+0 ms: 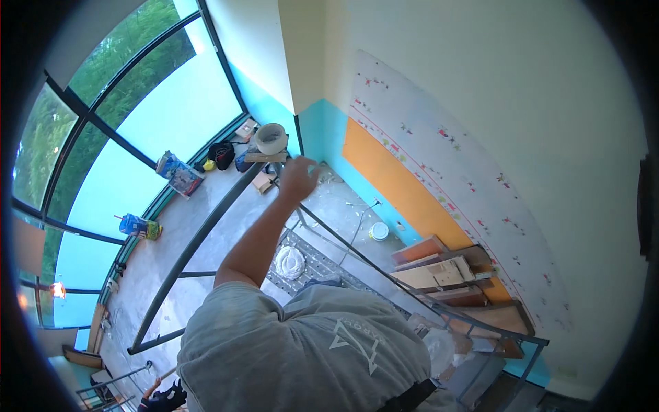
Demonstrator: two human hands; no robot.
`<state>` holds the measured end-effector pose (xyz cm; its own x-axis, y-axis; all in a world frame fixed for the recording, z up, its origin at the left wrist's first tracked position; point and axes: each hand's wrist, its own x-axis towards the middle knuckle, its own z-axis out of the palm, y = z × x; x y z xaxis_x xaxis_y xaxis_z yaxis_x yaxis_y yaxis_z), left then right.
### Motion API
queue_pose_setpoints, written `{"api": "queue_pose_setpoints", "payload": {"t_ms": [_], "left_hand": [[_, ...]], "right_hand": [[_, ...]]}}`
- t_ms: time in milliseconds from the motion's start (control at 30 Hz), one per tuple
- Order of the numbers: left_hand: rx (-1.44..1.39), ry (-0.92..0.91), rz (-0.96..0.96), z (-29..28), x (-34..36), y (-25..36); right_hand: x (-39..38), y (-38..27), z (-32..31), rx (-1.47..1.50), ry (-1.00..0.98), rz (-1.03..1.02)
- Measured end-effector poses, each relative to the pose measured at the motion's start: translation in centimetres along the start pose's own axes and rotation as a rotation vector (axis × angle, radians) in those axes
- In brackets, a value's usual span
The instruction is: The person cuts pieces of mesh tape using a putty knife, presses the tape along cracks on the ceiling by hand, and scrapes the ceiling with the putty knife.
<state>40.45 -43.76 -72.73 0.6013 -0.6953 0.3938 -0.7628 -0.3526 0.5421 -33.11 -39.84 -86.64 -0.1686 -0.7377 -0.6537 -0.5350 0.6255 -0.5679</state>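
Observation:
My left hand (298,177) is raised at the upper middle, beside the corner of a grey metal scaffold frame (216,218). Its fingers are loosely bent and apart, with nothing seen in them; whether it touches the rail is unclear. Just above it, a white round container or roll (271,137) rests on a small board (264,157) at the frame's top. My grey-shirted torso fills the lower middle. My right hand is not in view.
A perforated platform (309,266) below holds a white coil (290,262). Paint pails (180,175) stand by the windows, a white bucket (378,231) near the wall, and boards (432,273) lean at the right. Another person (161,397) is at the lower left.

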Motion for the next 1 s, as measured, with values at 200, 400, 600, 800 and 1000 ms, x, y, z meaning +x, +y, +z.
{"api": "queue_pose_setpoints", "payload": {"t_ms": [200, 400, 600, 800, 1000], "left_hand": [[0.332, 0.008, -0.237, -5.3, 3.9, -4.0], [0.472, -0.146, -0.273, -4.9, 5.1, -8.1], [0.532, -0.271, -0.316, -4.4, 5.9, -9.6], [0.532, -0.219, -0.199, -2.4, 6.7, -11.0], [0.366, -0.084, -0.13, -3.0, 7.0, -13.8]], "right_hand": [[1.3, 0.4, -0.8, 0.032, -0.072, -0.007], [0.2, -0.7, 2.3, 0.153, -0.141, 0.102], [4.0, 6.6, 7.4, -0.081, -0.127, -0.01], [3.3, 9.3, 10.5, -0.371, 0.029, -0.34], [0.2, 1.7, 13.7, 0.094, 0.022, -0.033]]}}
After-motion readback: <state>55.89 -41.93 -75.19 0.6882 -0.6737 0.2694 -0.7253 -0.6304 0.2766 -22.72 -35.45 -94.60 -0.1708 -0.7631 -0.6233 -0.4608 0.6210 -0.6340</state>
